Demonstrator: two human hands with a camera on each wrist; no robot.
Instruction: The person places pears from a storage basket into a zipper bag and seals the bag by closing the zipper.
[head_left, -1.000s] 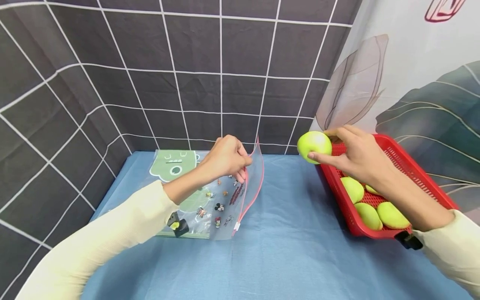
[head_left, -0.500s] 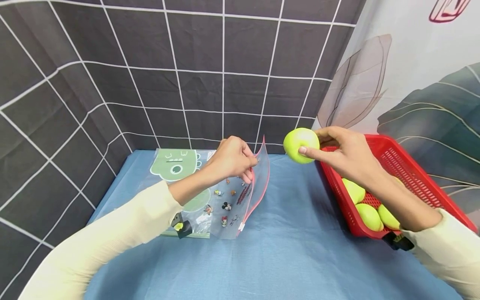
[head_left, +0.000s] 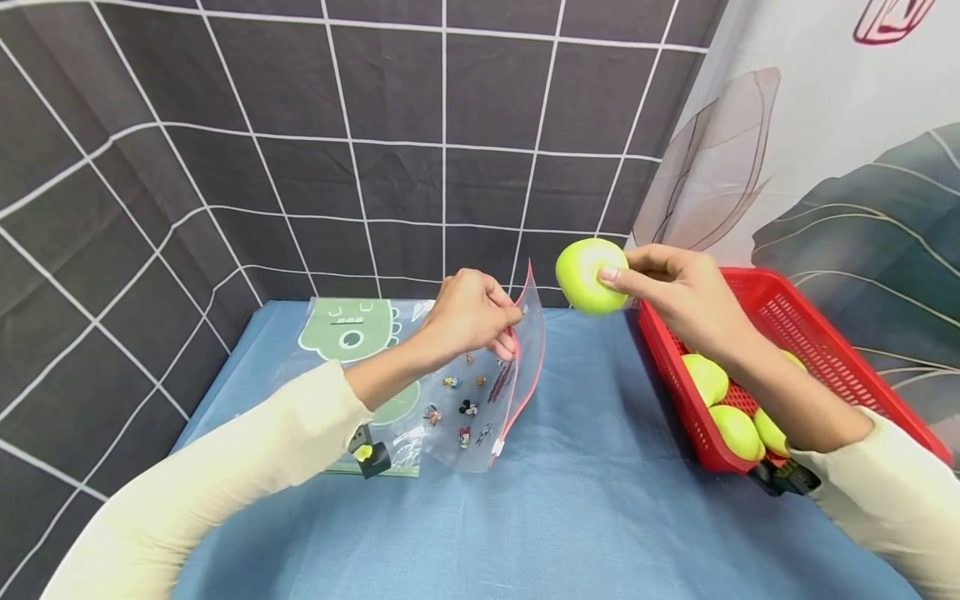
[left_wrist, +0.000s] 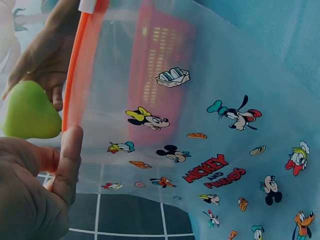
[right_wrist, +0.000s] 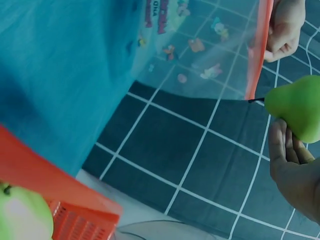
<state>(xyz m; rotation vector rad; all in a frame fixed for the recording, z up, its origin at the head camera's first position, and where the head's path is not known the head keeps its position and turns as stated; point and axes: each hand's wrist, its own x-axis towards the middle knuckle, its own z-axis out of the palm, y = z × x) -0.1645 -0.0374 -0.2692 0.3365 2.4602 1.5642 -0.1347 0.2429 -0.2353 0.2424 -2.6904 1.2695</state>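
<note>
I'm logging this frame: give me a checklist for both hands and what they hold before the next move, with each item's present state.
1. Right hand has a grip on the smooth green pear: ok, thumb and fingers on it.
2. Left hand pinches the clear plastic zip bag with cartoon prints by its red zip edge: ok.
3. Bag mouth parted: ok, the two red edges stand apart in the head view.
4. Mouth wide enough for the pear: cannot tell.
5. Pear inside the bag: not ok, it is held outside, near the mouth.
6. White plastic slider out of the way: ok, at the zip's near end.
</note>
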